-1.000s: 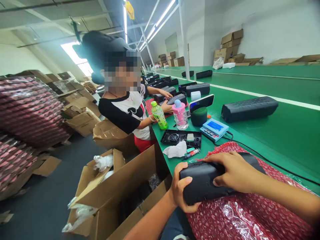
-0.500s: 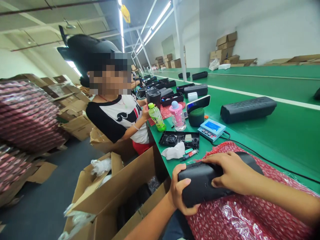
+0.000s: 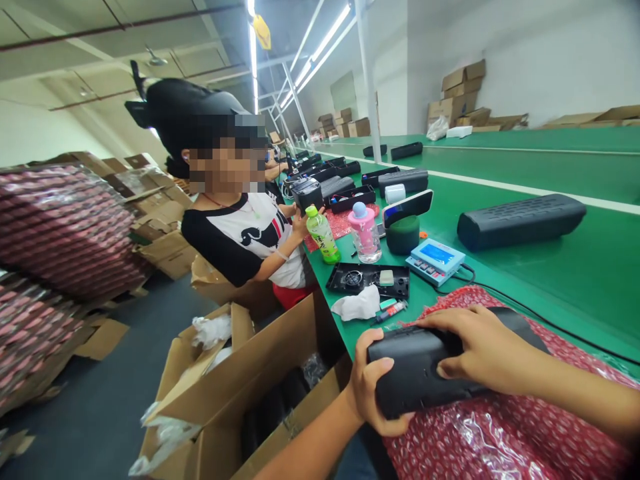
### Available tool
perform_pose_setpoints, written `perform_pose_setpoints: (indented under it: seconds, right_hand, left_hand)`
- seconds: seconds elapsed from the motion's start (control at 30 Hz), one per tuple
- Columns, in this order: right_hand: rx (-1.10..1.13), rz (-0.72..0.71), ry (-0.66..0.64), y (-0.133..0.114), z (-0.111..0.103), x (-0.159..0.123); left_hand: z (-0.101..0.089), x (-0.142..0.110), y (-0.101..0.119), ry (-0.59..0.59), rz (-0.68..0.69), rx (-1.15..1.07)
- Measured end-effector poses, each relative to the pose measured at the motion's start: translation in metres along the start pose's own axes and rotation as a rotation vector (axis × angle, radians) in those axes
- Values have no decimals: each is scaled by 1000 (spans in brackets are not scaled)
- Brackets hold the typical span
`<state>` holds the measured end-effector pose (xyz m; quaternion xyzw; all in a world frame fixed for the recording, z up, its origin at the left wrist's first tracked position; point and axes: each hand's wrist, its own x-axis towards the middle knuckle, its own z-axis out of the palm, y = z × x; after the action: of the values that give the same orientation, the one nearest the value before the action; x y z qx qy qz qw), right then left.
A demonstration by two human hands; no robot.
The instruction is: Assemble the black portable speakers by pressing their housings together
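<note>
A long black speaker housing lies tilted on red bubble wrap at the table's near edge. My left hand wraps its near-left end, thumb on the top face and fingers around the end. Across its upper side my right hand grips the body, thumb pressed on the face and fingers over the far edge. Just beyond lie a marker-like red and black tube, a crumpled white tissue and an open black shell with a round grille. A blue tester with a screen stands past the housing.
Another black housing lies farther right. A green-capped bottle, pink cup and propped phone stand ahead. An open carton sits below left. A co-worker holds a black unit. The tester's cable runs right.
The view has shifted slightly, so most things appear a little farther right. My hands keep the same hold on the housing. The co-worker's black unit is now tilted differently.
</note>
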<state>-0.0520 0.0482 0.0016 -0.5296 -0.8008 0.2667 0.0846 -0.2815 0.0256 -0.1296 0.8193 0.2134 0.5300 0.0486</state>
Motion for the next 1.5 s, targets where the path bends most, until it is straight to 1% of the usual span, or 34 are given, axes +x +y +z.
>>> perform_pose_setpoints:
  seconds: [0.1,0.23,0.4,0.53,0.73,0.87,1.0,1.13,1.33,1.5]
  right_hand:
    - [10,13,-8,-2,-2,1]
    - [33,28,-4,-3,-1,1]
    - [31,33,3,-1,1,1]
    - [27,28,4,-2,0,0]
    - [21,18,6,-2,1,0]
    - [21,15,-3,-1,1,1]
    - [9,13,-15,-5,-3,0]
    - [6,24,-31,-7,-4,0]
    - [1,23,-21,-5,-2,1]
    - [-23,19,-13,-12,0,-2]
  left_hand:
    - [0,-1,0,-9,-16,15]
    - [0,-3,-1,4,-3,-2]
    - [0,0,1,-4,-15,-26]
    - [0,1,1,8,1,-5]
    - [1,-2,1,11,-23,0]
    - [2,-2,1,9,-31,-4]
    - [1,-1,1,14,-3,-13]
    - [2,-2,0,13,-16,-17]
    - [1,2,2,6,-19,-20]
    - [1,3,3,14,-8,-31]
